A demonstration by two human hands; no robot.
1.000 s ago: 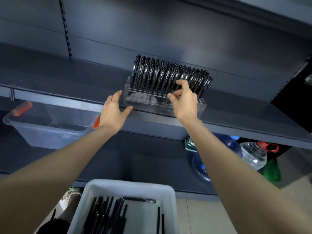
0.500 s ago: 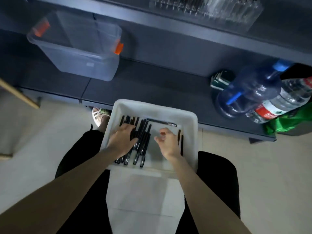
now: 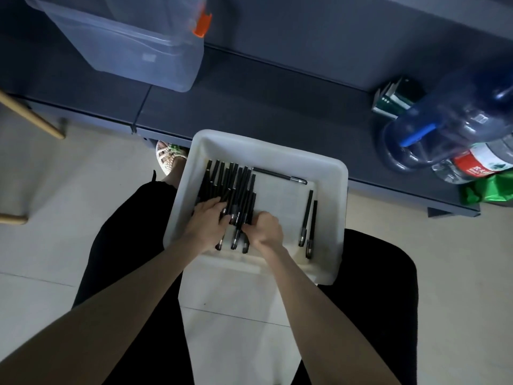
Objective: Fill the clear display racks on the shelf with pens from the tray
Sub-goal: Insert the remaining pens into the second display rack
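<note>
A white tray (image 3: 273, 152) sits on my lap. A pile of black pens (image 3: 231, 182) fills its left half. One pen (image 3: 279, 176) lies crosswise at the far wall, and two more pens (image 3: 308, 218) lie along the right side. My left hand (image 3: 206, 223) rests on the near end of the pile, fingers laid over the pens. My right hand (image 3: 265, 229) is right beside it, with its fingers curled onto pens at the pile's right edge. The clear display racks are out of view.
A dark lower shelf (image 3: 277, 101) runs across just beyond the tray. On it stand a clear storage bin with an orange latch (image 3: 133, 43) at the left, and large water bottles (image 3: 455, 126) and a green bag (image 3: 488, 190) at the right. Pale floor tiles lie below.
My view dropped from the upper shelf and its rack to the tray. Both hands left the rack and came down onto the pens; the right hand has since closed in beside the left.
</note>
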